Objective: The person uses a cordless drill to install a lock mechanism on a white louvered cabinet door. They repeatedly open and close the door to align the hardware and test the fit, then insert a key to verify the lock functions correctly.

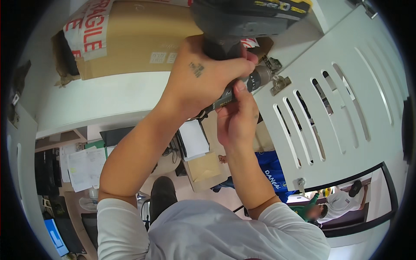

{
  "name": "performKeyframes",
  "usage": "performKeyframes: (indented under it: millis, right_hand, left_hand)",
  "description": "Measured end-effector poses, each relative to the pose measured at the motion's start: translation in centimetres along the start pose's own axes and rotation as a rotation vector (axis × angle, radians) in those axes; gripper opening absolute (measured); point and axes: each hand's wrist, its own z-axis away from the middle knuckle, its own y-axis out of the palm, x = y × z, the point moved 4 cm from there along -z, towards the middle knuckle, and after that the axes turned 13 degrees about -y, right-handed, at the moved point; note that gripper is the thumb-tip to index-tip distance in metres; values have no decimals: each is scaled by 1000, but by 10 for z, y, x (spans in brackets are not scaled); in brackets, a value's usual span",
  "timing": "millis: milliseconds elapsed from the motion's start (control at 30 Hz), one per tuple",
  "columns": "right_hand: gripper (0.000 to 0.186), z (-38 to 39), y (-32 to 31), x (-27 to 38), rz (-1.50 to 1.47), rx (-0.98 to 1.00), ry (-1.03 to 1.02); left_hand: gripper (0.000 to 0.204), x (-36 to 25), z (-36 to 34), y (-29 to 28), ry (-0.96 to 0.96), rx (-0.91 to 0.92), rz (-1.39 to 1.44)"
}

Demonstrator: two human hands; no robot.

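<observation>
Left grip (201,71), right grip (238,119) clamped on drill (251,24); chuck (261,75) close by door (333,130) edge, little room

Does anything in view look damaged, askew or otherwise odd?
Yes. The brown cardboard box on the white shelf looks damaged: its left end is ragged at the lower corner. The black-and-grey power drill appears held upside down: its battery end is above its body.
</observation>
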Motion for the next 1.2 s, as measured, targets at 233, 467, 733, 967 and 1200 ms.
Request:
performKeyframes:
  millis: [233,467,733,967,1200]
  right_hand:
    - [40,-13,-21,5,167,78,80]
    - [30,-33,-47,3,129,80,61]
    - [30,-42,-46,0,109,75,41]
    - [34,-44,-47,-4,100,74,37]
    - [25,-46,-42,-5,38,26,28]
  left_hand:
    - [19,-3,-19,0,-59,-7,-151]
    - [28,-3,-35,5,0,-93,-505]
    - [27,-2,-45,6,84,-53,-549]
    - [27,-4,-47,8,66,0,-581]
    - [33,-11,-46,13,190,50,-683]
